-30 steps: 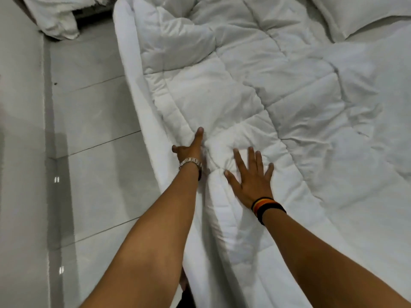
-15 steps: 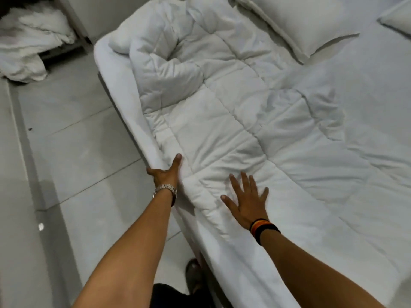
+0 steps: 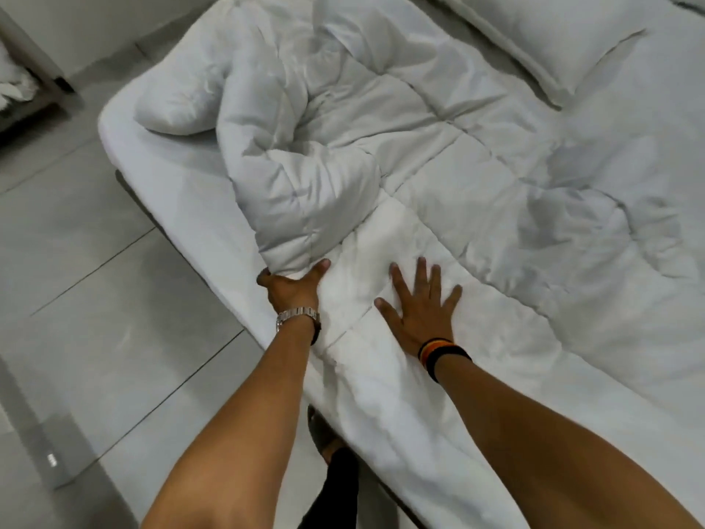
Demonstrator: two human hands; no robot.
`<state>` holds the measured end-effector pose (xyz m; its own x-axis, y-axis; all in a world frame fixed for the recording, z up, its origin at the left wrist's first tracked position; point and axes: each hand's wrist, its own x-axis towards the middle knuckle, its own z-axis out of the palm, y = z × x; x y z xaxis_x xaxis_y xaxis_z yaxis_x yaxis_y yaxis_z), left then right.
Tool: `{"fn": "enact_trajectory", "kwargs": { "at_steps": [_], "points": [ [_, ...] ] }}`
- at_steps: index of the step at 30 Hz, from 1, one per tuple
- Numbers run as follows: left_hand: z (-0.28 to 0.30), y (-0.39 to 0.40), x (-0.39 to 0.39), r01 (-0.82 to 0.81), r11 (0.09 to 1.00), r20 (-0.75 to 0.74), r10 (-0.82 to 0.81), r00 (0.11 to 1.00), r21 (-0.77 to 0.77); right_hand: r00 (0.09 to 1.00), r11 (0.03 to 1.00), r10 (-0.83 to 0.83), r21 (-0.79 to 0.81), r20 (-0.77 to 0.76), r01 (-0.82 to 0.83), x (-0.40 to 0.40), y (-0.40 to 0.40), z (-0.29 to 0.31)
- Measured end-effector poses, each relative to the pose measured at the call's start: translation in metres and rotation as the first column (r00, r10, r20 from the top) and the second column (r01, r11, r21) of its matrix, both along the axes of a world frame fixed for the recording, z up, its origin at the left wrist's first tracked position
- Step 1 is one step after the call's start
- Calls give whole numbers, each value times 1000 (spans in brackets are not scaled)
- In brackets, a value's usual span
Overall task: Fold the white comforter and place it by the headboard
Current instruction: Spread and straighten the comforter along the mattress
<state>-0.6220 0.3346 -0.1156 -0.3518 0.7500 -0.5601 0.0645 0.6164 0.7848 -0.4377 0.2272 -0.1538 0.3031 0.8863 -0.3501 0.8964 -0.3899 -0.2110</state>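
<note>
The white quilted comforter [image 3: 438,154] lies spread and rumpled across the bed, with a bunched fold near its left edge. My left hand [image 3: 292,288], with a metal watch on the wrist, grips the comforter's edge at the side of the mattress, thumb on top and fingers tucked under. Flat on the comforter just to the right rests my right hand [image 3: 419,311], fingers spread, with dark and orange bands on the wrist.
A white pillow [image 3: 549,36] lies at the top right of the bed. The mattress [image 3: 160,162] edge runs diagonally; grey tiled floor [image 3: 95,299] lies to its left. A pile of white linen [image 3: 11,89] sits at the far left. My foot [image 3: 324,433] stands by the bed.
The view pulled back and up, showing more of the bed. My left hand slid along the comforter's edge and now grips it; my right hand stays flat on top.
</note>
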Motion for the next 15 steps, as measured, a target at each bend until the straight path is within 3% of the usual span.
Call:
{"fn": "enact_trajectory", "kwargs": {
  "at_steps": [3, 5, 8, 11, 15],
  "points": [
    [-2, 15, -33, 1, 996, -45, 3, 999, 88, 998, 998, 58, 29, -25, -57, -36, -7, -11],
    [3, 8, -53, 22, 999, -22, -21, 1000, 38, 996, 994, 95, -51, 0, -95, -51, -16, -14],
    [21, 1, -72, 143, 988, 56, -140, 989, -53, 998, 993, 21, -115, -58, -27, -54, -9, 2],
    [57, 32, -96, 162, 987, 103, -164, 981, 21, 984, 995, -38, 85, -175, 54, -52, 37, 55],
    [104, 129, -108, -1, 997, 103, -7, 995, 83, 973, 925, -13, 366, -232, 99, -59, 125, 123]
  ]
}}
